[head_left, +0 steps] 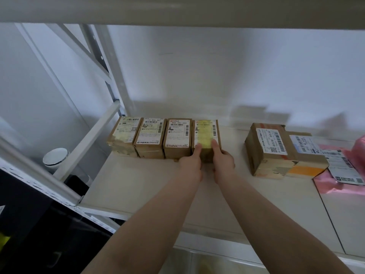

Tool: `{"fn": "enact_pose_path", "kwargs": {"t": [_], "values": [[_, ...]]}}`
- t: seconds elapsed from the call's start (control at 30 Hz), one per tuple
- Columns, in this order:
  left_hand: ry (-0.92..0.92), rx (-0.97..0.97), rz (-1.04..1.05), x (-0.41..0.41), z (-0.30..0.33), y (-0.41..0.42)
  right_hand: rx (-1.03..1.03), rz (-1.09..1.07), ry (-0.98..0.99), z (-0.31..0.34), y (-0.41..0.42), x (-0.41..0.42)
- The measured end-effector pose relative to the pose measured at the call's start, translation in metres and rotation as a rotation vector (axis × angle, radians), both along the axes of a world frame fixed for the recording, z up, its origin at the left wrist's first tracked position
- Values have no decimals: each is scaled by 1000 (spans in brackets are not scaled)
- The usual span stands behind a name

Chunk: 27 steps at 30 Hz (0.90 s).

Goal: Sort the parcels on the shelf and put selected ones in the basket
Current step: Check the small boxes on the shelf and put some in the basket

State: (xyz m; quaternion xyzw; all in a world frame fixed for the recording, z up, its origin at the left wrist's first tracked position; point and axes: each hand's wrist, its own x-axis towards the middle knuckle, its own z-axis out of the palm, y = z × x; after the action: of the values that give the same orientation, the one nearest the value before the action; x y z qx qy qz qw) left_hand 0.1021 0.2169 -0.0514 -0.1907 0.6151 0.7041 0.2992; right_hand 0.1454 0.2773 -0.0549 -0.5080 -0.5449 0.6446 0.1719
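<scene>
Several small brown cardboard parcels stand side by side at the back left of the white shelf (pixel 150 184). The rightmost of them, a parcel with yellow tape over its label (pixel 206 131), is held from the front by both hands. My left hand (pixel 191 163) grips its near left corner, thumb on top. My right hand (pixel 222 159) grips its near right corner, thumb on top as well. To its left stand a parcel marked 866 303 666 (pixel 177 137), another brown parcel (pixel 151 135) and a worn one at the end (pixel 123 133). No basket is in view.
A larger brown box (pixel 266 149) and a flatter box with orange tape (pixel 304 157) lie at the right, pink mailer bags (pixel 339 175) beyond them. White shelf uprights and braces (pixel 110 80) rise at the left. An upper shelf (pixel 177 8) overhangs.
</scene>
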Motion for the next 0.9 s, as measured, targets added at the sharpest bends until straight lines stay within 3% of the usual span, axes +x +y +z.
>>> {"fn": "enact_pose_path", "kwargs": {"t": [0.43,0.6,0.77,0.9], "values": [[-29,79,37,5,2,1,13,96,15,-3,0,0],[-30,67,51,8,4,3,11,87,-9,-35,19,-7],[-104,-10,-28,19,7,10,-90,63,28,22,0,21],[-83,-42,-117,35,7,21,-182,28,37,30,7,43]]}}
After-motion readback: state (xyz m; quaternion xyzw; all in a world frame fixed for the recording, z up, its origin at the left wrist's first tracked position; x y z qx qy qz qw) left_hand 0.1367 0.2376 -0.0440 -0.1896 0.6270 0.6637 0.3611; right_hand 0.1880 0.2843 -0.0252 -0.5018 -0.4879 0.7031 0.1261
